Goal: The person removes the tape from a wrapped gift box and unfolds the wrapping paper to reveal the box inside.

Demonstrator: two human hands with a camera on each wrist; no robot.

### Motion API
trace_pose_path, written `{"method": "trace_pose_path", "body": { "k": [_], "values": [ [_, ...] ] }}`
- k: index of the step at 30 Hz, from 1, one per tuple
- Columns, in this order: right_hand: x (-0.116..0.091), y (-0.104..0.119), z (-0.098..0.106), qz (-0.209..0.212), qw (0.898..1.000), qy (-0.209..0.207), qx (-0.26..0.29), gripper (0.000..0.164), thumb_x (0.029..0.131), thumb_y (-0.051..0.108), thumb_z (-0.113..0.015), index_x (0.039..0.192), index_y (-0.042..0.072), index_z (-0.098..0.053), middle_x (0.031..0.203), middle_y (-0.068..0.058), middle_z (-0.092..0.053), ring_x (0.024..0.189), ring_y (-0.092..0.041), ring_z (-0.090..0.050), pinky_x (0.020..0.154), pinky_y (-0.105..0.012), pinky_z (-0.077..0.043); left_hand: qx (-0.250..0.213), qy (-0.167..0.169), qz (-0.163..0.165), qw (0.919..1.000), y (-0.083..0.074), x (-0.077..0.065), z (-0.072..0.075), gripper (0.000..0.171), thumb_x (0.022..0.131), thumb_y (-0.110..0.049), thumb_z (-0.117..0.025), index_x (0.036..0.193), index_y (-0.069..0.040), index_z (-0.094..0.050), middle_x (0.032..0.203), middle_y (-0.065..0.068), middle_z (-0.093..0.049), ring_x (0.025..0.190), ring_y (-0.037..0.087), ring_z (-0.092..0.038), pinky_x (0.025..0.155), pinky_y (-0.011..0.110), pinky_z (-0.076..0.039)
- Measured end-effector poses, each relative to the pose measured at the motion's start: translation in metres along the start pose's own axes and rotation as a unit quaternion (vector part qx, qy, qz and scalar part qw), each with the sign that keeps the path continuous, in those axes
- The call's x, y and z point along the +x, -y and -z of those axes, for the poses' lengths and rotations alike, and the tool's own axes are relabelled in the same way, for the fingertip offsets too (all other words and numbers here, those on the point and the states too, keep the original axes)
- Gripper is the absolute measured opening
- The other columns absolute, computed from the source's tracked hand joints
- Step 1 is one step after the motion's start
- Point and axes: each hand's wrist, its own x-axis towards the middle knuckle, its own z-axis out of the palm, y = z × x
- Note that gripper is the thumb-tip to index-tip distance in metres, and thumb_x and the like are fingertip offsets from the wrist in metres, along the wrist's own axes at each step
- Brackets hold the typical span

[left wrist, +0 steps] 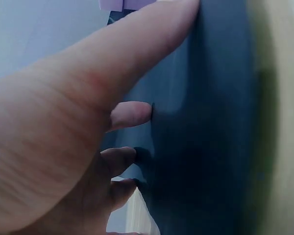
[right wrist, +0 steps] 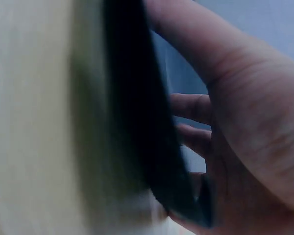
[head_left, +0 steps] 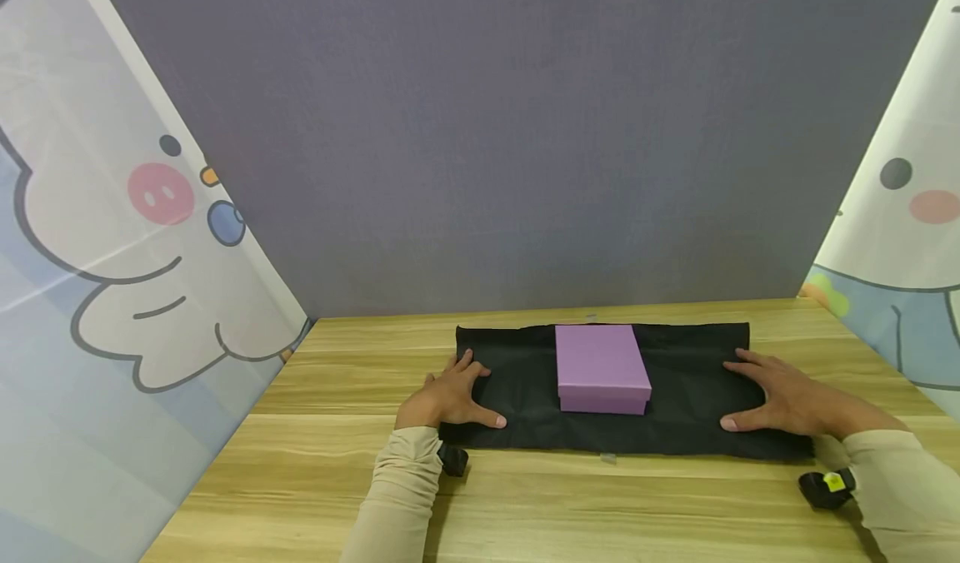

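Observation:
A purple lidded box (head_left: 602,367) sits near the middle of a black cloth (head_left: 517,396) laid out on the table. My left hand (head_left: 448,396) rests spread on the cloth's left end, thumb pointing toward the box. In the left wrist view, the fingertips (left wrist: 137,113) touch the dark cloth surface. On the right end, my right hand (head_left: 791,398) lies with its fingers and thumb spread wide, touching the cloth. The right wrist view shows the cloth's edge (right wrist: 186,208) curling up beside that hand. Both hands are apart from the box.
The wooden table (head_left: 315,480) extends in front of and beside the cloth. A grey panel (head_left: 510,146) stands behind it, with cartoon-printed curtains (head_left: 97,238) at both sides. Small clear tape pieces (head_left: 608,458) lie at the cloth's front and back edges.

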Motion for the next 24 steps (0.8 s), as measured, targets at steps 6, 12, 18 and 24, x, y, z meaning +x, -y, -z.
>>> {"method": "trace_pose_path", "body": {
  "k": [6,12,18,24],
  "values": [
    [-0.0003,0.0008,0.0027,-0.01,0.999,0.003,0.033,0.078,0.08,0.038,-0.083,0.134,-0.009,-0.053,0.146,-0.046,-0.025,0.127,-0.067,-0.027,0.091,-0.075,-0.031,-0.001,-0.002,0.0,1.0,0.0017,-0.0011,0.0028,0.079,0.073,-0.054,-0.086,0.138,-0.022,-0.054,0.163,0.012,-0.023,0.15,0.037,-0.018,0.112,0.067,-0.02],
    [-0.001,0.0011,0.004,-0.029,0.999,0.027,0.02,0.088,0.083,0.042,-0.08,0.145,-0.008,-0.041,0.146,-0.044,-0.027,0.127,-0.07,-0.023,0.086,-0.08,-0.03,0.02,-0.004,0.018,0.9996,0.0025,-0.0033,0.0043,0.098,0.071,-0.059,-0.085,0.152,-0.021,-0.044,0.161,0.01,-0.028,0.147,0.036,-0.024,0.113,0.061,-0.026],
    [-0.0042,-0.0008,0.0031,-0.016,0.999,0.039,0.026,0.092,0.082,0.039,-0.079,0.147,-0.011,-0.038,0.149,-0.042,-0.025,0.129,-0.072,-0.018,0.087,-0.083,-0.024,0.031,0.008,0.033,0.9989,0.0022,-0.0035,0.0044,0.107,0.071,-0.061,-0.084,0.156,-0.017,-0.038,0.163,0.01,-0.023,0.149,0.036,-0.021,0.114,0.058,-0.027],
    [-0.0046,-0.0005,0.0063,-0.016,0.999,0.049,0.012,0.093,0.082,0.039,-0.081,0.146,-0.014,-0.038,0.147,-0.043,-0.025,0.127,-0.073,-0.018,0.088,-0.082,-0.027,0.023,0.007,0.024,0.9994,0.0044,-0.0035,0.0032,0.104,0.07,-0.062,-0.085,0.152,-0.014,-0.041,0.165,0.016,-0.017,0.149,0.038,-0.018,0.114,0.059,-0.024]
  ]
}}
